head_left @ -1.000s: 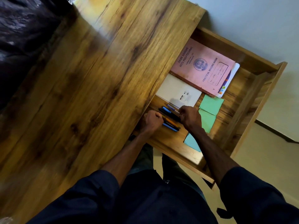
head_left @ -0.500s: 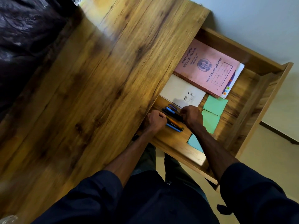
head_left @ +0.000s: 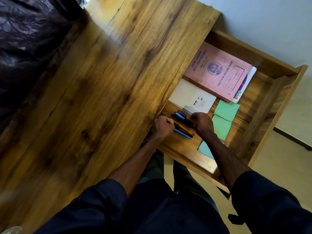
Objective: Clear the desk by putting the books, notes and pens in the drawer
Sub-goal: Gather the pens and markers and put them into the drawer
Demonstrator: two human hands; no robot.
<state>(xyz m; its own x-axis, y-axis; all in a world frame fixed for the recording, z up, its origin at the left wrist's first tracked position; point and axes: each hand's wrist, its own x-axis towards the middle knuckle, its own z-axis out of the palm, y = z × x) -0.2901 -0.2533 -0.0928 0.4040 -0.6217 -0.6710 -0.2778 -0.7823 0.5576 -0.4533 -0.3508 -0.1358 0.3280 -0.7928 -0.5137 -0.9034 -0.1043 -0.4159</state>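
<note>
The wooden drawer [head_left: 263, 119] is pulled out at the right of the desk [head_left: 101, 92]. In it lie a pink record book [head_left: 217, 71] on top of a white book [head_left: 249, 80], a white notebook [head_left: 190, 95], green notes [head_left: 226, 109] and a blue-green note [head_left: 205, 148]. A bunch of pens [head_left: 181, 123], blue, black, orange and purple, lies side by side in the drawer's near left part. My left hand [head_left: 163, 126] is a fist at the pens' left ends. My right hand [head_left: 201, 123] is closed over their right ends.
A dark glossy seat or cover [head_left: 28, 36] sits beyond the desk at the upper left. A pale wall [head_left: 270, 22] stands behind the drawer, and the floor [head_left: 278, 157] lies to its right. My legs are under the drawer's front edge.
Both hands stay on the pens, pressed a little closer together. The view has shifted slightly; nothing else in the drawer has moved.
</note>
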